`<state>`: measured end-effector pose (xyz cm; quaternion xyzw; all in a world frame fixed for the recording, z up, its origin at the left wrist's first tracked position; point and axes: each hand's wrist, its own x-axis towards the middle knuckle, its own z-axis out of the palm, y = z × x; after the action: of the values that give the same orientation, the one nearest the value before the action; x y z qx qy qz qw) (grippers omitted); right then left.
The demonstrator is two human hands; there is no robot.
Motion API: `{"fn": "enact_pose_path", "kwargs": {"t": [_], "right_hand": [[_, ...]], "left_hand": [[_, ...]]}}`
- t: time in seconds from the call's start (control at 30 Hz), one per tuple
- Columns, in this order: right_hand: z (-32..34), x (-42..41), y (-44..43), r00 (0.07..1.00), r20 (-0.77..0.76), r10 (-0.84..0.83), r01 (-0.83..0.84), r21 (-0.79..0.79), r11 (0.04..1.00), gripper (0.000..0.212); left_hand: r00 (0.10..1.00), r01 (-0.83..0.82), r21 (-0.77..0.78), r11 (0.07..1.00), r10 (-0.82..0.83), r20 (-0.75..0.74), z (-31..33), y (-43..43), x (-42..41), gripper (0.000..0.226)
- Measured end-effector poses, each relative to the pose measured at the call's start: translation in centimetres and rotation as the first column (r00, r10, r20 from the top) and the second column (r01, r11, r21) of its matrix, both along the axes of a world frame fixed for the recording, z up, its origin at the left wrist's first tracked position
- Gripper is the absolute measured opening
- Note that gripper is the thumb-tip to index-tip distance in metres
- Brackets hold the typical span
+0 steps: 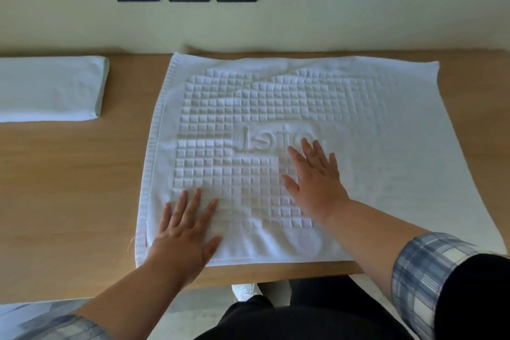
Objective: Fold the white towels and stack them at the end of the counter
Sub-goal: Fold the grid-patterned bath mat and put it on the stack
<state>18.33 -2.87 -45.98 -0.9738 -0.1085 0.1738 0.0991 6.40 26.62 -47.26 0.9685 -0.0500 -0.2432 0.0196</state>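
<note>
A white towel (276,107) with a raised square pattern is spread on the wooden counter (69,188), and it is pressed flat by the left hand (183,229) near its near-left corner and by the right hand (314,179) toward its middle, both with fingers straight and nothing grasped. The smoothing step appears to be in hand, so an edge must next be pinched and carried across for a fold. Bare counter is left between this towel and the folded towel (49,88) at the far left, while the towel's right side is draped past the counter's near edge.
</note>
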Motion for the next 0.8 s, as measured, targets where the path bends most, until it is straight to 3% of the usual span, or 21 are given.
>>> {"fn": "enact_pose_path", "kwargs": {"t": [0.13,0.23,0.37,0.53,0.67,0.8], "right_hand": [[-1.7,0.5,-1.9,0.994,-0.093,0.049,-0.056,-0.069,0.996,0.076],[-1.3,1.4,-1.9,0.998,-0.051,0.042,-0.044,-0.024,0.999,0.075],[0.7,8.5,0.1,0.993,0.12,-0.008,-0.006,0.118,0.993,0.075],[0.9,18.4,5.0,0.983,0.182,-0.038,-0.004,0.223,0.975,0.06],[0.1,23.1,8.2,0.986,0.153,0.062,-0.073,0.067,0.995,0.054],[-1.2,25.1,9.8,0.977,0.171,0.131,-0.12,-0.073,0.99,0.067]], "left_hand": [[1.0,-0.02,-0.022,1.0,0.02,0.016,0.8,-0.7,-0.8,0.075],[0.997,-0.042,-0.095,0.995,0.048,0.061,1.6,-1.7,1.1,0.073],[0.983,0.016,-0.218,0.976,0.024,0.181,2.4,-4.7,11.7,0.069],[0.902,-0.19,-0.285,0.94,0.282,0.328,2.6,-7.2,27.8,0.058],[0.811,-0.393,-0.289,0.873,0.477,0.339,1.9,-4.5,33.8,0.054],[0.851,-0.478,-0.117,0.87,0.492,0.183,-0.3,-2.1,34.9,0.067]]}}
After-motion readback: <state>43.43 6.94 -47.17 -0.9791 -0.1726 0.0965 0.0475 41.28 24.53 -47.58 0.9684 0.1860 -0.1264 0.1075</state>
